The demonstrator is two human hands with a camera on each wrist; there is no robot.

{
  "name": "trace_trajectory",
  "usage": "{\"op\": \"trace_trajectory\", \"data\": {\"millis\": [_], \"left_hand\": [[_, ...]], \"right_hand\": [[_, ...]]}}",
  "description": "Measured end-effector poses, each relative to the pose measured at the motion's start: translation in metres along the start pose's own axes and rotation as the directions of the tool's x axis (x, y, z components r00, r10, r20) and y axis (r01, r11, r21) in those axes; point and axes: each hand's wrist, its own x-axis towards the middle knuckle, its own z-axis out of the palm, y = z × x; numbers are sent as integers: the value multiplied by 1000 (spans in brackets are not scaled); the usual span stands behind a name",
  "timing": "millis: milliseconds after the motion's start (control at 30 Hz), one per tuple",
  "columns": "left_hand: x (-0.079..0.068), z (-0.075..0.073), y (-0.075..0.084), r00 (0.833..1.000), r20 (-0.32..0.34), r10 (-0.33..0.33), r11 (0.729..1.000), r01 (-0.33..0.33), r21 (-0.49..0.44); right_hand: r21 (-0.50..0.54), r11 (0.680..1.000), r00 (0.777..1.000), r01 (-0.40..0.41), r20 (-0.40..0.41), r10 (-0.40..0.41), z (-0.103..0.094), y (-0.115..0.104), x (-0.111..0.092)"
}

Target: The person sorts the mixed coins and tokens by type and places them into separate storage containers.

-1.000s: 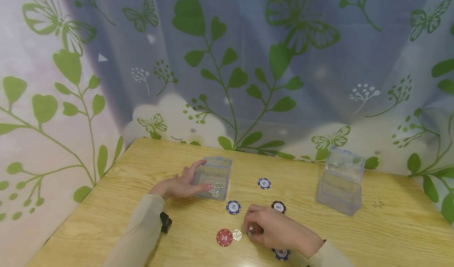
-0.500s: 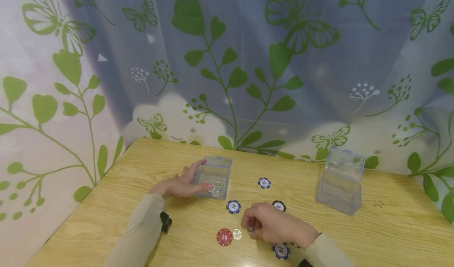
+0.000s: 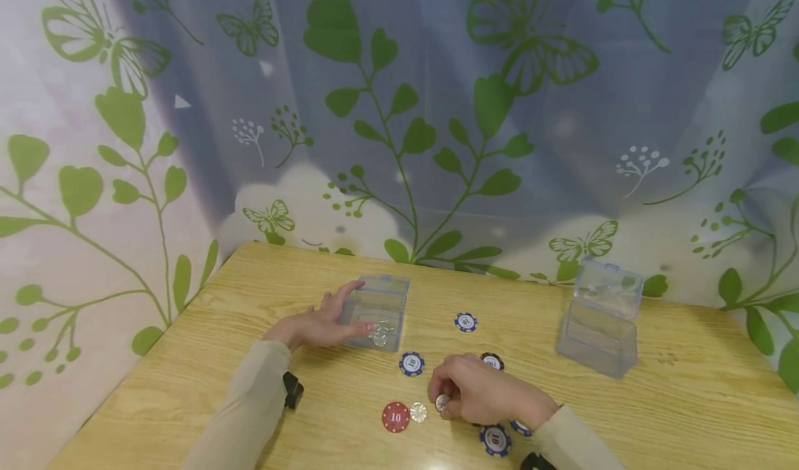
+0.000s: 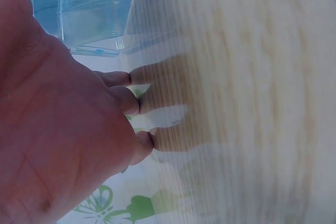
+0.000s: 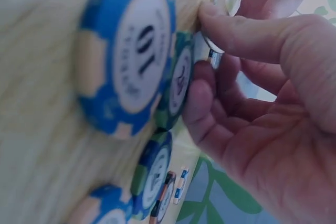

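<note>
My right hand [image 3: 483, 390] pinches a small silver coin [image 3: 442, 402] between thumb and fingertips, just above the table. In the right wrist view the coin's edge [image 5: 212, 44] shows below the thumb, close to a green poker chip [image 5: 179, 80] and a blue poker chip [image 5: 140, 48]. My left hand [image 3: 320, 323] rests at the left side of a clear plastic box [image 3: 399, 317] with its lid up. Its thumb lies straight over the near part, above several shiny coins [image 3: 381, 333] inside. Some left fingertips touch the table in the left wrist view.
A red poker chip [image 3: 396, 416] lies beside a gold coin [image 3: 418, 412]. Blue chips [image 3: 411, 364], [image 3: 465, 322], [image 3: 496, 440] and a black chip [image 3: 492, 361] are scattered around the right hand. A second open clear box [image 3: 597, 342] stands at right, before a patterned curtain [image 3: 437, 144].
My right hand has shifted and turned slightly, and the silver coin now shows more plainly in its fingertips. More of the blue chips near the right wrist is uncovered. The left hand stays put.
</note>
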Motion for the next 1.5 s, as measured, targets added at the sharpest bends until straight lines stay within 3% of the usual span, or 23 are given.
{"op": "trace_trajectory", "data": {"millis": [600,1500], "left_hand": [[0,0,-1,1000,9,4,1000,-4,-7],[1,0,-1,1000,4,-1,1000,1,-14]], "right_hand": [[11,996,994,92,-62,-91,2,2,-6],[88,993,981,78,-184,-61,-7,9,-13]]}}
